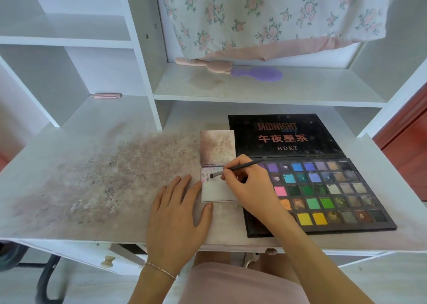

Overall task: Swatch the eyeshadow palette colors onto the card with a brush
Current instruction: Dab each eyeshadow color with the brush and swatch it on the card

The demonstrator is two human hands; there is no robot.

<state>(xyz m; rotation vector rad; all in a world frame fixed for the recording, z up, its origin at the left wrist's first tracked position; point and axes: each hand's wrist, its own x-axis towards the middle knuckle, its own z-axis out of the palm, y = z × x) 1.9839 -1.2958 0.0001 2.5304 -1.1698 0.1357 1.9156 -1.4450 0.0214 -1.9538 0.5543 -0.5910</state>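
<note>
A white card [216, 191] lies on the desk just left of the open black eyeshadow palette [328, 192], whose lid [283, 135] lies flat behind it. Small pink and purple swatches mark the card's top left. My right hand [249, 183] pinches a thin dark brush [240, 166], its tip touching the upper part of the card. My left hand [178, 213] lies flat on the desk, fingertips pressing the card's left edge. A second, powder-stained card [217, 147] sits directly behind the first.
The desk top [92, 178] is smeared with pinkish powder on the left. A pink brush [203, 64] and a purple brush [258, 74] lie on the shelf behind, under a floral cloth [272, 14]. White shelf walls stand left and right.
</note>
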